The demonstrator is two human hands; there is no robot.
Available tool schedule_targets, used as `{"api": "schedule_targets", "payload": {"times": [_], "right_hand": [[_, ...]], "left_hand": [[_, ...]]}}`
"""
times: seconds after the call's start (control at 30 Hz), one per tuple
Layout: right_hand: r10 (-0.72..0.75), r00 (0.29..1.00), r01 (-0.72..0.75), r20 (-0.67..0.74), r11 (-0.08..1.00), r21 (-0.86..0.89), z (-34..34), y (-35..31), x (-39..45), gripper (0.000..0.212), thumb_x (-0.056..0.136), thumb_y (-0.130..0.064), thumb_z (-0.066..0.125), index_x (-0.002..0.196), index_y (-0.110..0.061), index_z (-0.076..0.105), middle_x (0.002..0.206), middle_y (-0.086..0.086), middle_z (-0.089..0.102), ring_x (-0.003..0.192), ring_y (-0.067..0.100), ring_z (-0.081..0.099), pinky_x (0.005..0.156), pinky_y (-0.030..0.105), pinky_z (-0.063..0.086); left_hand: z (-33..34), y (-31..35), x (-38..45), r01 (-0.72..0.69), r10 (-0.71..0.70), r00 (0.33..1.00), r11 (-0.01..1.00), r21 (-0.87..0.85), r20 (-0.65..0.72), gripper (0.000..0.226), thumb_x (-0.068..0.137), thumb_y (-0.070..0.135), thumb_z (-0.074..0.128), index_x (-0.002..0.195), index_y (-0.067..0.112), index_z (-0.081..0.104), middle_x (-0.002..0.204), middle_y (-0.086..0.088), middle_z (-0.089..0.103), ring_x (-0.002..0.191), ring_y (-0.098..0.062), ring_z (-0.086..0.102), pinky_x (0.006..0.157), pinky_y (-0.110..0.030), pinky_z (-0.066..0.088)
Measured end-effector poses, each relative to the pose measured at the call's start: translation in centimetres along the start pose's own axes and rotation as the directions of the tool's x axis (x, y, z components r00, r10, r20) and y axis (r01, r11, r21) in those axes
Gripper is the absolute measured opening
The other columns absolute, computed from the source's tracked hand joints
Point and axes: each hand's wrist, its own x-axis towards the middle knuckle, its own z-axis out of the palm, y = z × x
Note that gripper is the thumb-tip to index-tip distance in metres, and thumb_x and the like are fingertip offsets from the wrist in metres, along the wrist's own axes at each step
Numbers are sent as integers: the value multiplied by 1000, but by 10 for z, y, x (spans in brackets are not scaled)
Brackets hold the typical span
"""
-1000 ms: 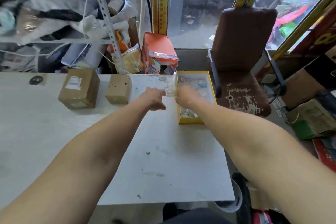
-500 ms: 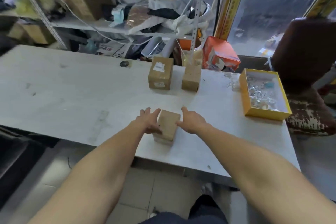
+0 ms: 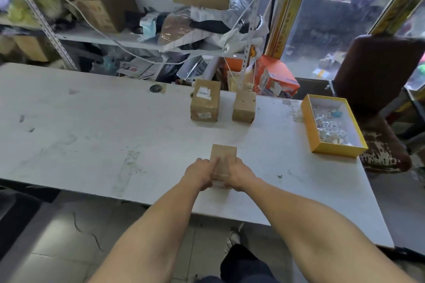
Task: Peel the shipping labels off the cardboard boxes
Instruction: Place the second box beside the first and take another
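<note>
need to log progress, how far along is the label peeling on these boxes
Looks done: the far right box shows no label. In hand: both hands, left and right, grip the near box. Left: the far left box carries white labels on top and front.

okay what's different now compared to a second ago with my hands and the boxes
Both hands left the yellow tray and came back to the near cardboard box. The left hand and right hand now grip its sides. The labelled box and the plain box stayed put.
</note>
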Motion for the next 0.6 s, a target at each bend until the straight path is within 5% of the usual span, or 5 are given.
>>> {"api": "schedule_targets", "payload": {"times": [0.2, 0.6], "right_hand": [[-18, 997, 20, -76, 999, 29, -43, 32, 17, 73, 78, -21, 64, 138, -21, 22, 134, 11, 37, 100, 32, 53, 71, 38, 52], [97, 967, -71, -235, 991, 116, -190, 139, 102, 93, 73, -21, 70, 147, -26, 13, 141, 12, 33, 114, 31, 49, 73, 36, 54]], "left_hand": [[-28, 20, 35, -100, 101, 985, 995, 19, -137, 72, 88, 24, 63, 150, 29, 27, 117, -9, 60, 114, -28, 49, 80, -38, 48], [-146, 130, 187, -290, 340, 915, 928, 233, -215, 75, 84, 37, 68, 149, 28, 33, 123, -15, 61, 120, -33, 49, 96, -40, 45]]}}
